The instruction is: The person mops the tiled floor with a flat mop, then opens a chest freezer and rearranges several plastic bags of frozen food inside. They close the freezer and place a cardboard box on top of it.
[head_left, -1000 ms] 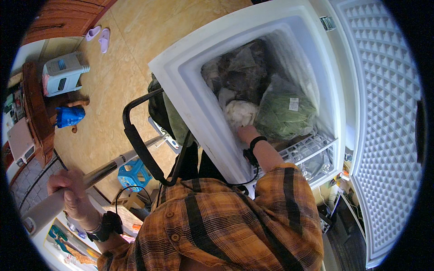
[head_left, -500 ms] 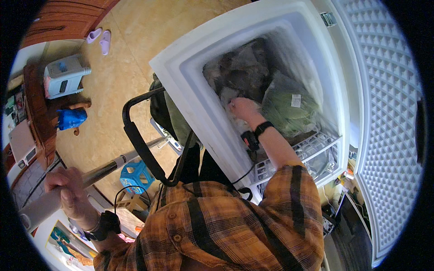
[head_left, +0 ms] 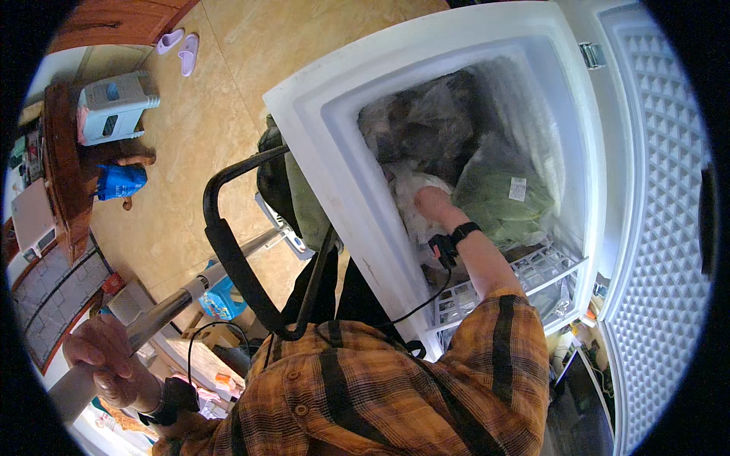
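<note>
My left hand [head_left: 106,361] is wrapped round a long pole [head_left: 171,311] with a pale, thick upper end and a shiny metal shaft slanting down toward the floor. On the right, my right hand [head_left: 437,204] reaches into an open white chest freezer [head_left: 319,144]. Its fingers curl down onto a whitish plastic bag [head_left: 411,190] by the near-left inner wall; the fingertips are mostly hidden. Beside that hand lies a clear bag of something green [head_left: 502,201] with a white label. Dark bagged items [head_left: 426,114] fill the far end, frosted over.
The freezer's raised lid [head_left: 646,190] stands at right. A white wire basket [head_left: 540,270] hangs at the near end. A black tubular frame [head_left: 236,251] with a padded grip is between the pole and freezer. Stools [head_left: 114,114], a blue bag [head_left: 122,181] and slippers [head_left: 188,55] are at left.
The view has shifted, with the freezer now further right. More of the whitish bag shows around my right hand, which stays low in the freezer. My left hand still grips the pole.
</note>
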Demonstrator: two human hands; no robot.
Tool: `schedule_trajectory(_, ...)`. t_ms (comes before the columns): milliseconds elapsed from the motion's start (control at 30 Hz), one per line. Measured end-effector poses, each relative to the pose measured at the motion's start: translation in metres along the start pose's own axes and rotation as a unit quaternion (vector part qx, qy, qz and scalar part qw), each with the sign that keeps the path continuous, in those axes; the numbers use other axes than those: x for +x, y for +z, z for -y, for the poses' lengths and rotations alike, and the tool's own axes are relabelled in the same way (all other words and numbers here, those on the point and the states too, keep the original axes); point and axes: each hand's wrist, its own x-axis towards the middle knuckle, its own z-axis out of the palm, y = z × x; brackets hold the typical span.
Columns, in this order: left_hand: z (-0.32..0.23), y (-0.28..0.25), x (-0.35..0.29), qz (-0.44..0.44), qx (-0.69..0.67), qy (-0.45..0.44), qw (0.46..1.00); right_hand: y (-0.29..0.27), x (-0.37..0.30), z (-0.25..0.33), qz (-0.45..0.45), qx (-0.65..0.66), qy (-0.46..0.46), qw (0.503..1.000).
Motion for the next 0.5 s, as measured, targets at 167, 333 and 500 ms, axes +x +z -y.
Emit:
schedule_trajectory(167, -0.002, -0.004, 0.000, 0.018, -0.005, -0.011, 1.000, -0.001, -0.007, 0.000, 0.070, -0.065, 0.001, 0.995)
schedule_trajectory(333, -0.003, -0.004, 0.001, -0.003, 0.006, -0.017, 1.000, 0.016, -0.013, -0.002, 0.008, -0.022, -0.013, 1.000)
schedule_trajectory(500, 0.002, 0.000, 0.001, -0.012, -0.011, -0.002, 1.000, -0.001, -0.027, 0.002, 0.031, 0.054, 0.040, 0.997)
